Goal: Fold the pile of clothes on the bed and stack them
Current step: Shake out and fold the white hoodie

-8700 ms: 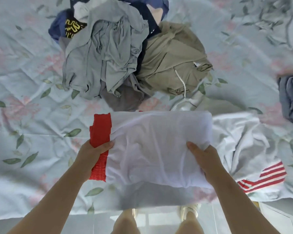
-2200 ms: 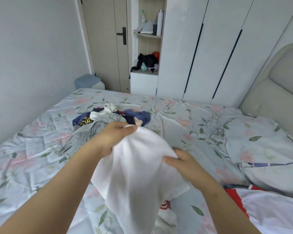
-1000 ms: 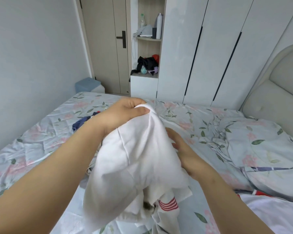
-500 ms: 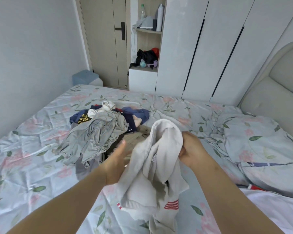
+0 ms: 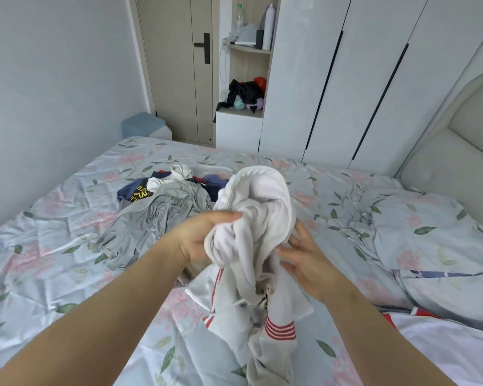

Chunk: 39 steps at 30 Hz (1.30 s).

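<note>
the step in hand looks like sorting out a bunched white garment (image 5: pixel 258 218) with red stripes so that it can be folded; it hangs in the air over the near part of the bed (image 5: pixel 53 274), its lower end trailing onto the sheet; the left hand (image 5: pixel 198 240) grips a wad of it, fingers curled round the cloth; the right hand (image 5: pixel 304 260) lies against its other side, fingers spread and fairly straight, touching rather than pinching; what kind of garment it is i cannot tell, so tangled is it; to do this well, the right hand should find a real edge, a hem or a band, and pinch it; then both hands should draw apart and give a shake so the layers fall free; a thin white cord (image 5: pixel 229 305) dangles from the folds and should be tucked in, not trapped crooked; once open, it wants laying flat on bare sheet before any fold.

the pile (image 5: pixel 162 213) of unfolded clothes lies just beyond, a grey top uppermost; it crowds the far side of the laying space; a folded white and red piece (image 5: pixel 444 346) lies at the near right, likely the start of the stack, and a careless spread could rumple it; a pillow (image 5: pixel 430 232) sits to the right, well apart; the wardrobe (image 5: pixel 332 79), door (image 5: pixel 176 65) and a blue box (image 5: pixel 142 126) stand past the bed, out of the way.
</note>
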{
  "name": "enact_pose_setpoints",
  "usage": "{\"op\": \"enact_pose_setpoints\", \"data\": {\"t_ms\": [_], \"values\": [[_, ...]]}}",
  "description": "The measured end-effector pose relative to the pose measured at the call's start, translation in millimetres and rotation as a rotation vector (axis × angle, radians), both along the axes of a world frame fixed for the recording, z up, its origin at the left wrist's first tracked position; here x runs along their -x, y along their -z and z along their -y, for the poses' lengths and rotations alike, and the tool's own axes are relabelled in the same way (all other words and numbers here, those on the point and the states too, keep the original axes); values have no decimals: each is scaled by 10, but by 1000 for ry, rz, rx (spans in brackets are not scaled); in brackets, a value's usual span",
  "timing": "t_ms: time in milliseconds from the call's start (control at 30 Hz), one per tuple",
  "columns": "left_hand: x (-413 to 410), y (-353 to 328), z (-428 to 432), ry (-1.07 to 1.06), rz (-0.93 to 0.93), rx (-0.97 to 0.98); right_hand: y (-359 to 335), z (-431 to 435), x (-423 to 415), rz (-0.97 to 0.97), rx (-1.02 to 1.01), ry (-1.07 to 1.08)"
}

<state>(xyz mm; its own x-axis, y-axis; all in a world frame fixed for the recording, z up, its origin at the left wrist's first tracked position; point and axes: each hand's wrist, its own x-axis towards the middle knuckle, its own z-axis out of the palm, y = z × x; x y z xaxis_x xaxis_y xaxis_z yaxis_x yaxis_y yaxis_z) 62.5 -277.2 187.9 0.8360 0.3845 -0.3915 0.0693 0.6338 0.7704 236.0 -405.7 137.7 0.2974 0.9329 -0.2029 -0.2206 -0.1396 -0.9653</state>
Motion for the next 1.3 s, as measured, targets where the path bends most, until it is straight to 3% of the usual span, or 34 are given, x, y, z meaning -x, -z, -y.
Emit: {"op": "enact_pose_setpoints", "data": {"t_ms": [133, 267, 333, 433, 533, 633, 700, 833, 967, 1133, 1300], "values": [[-49, -499, -116, -43, 132, -35, -28, -47, 94, 145, 15, -45], [-121, -650, -385, -436, 479, 89, -339, -173, 86, -81, -117, 144], [-135, -423, -385, -488, 350, -88, -507, -225, 68, -214, -195, 192], [-29, 215, -166, -199, -107, -359, -673, -212, 93, -342, -232, 204], [156, 835, -5, 43, -342, -335, -728, -145, 61, -399, -206, 220], [135, 1096, 136, 282, -290, -243, -731, -82, -38, -382, -142, 256], [12, 1140, 195, 360, -247, -319, -738, -53, -84, -348, -87, 276], [-140, 1116, 91, 111, -237, -368, -762, -47, -186, -133, 72, 352], [-144, 953, -27, 112, -295, -506, -716, -23, -258, 97, 249, 352], [-188, 1032, 74, 129, -379, -662, -789, -40, -116, -93, 182, 325], [-238, 1154, 178, 61, -466, -386, -1076, -2, -109, -222, 48, 292]]}}
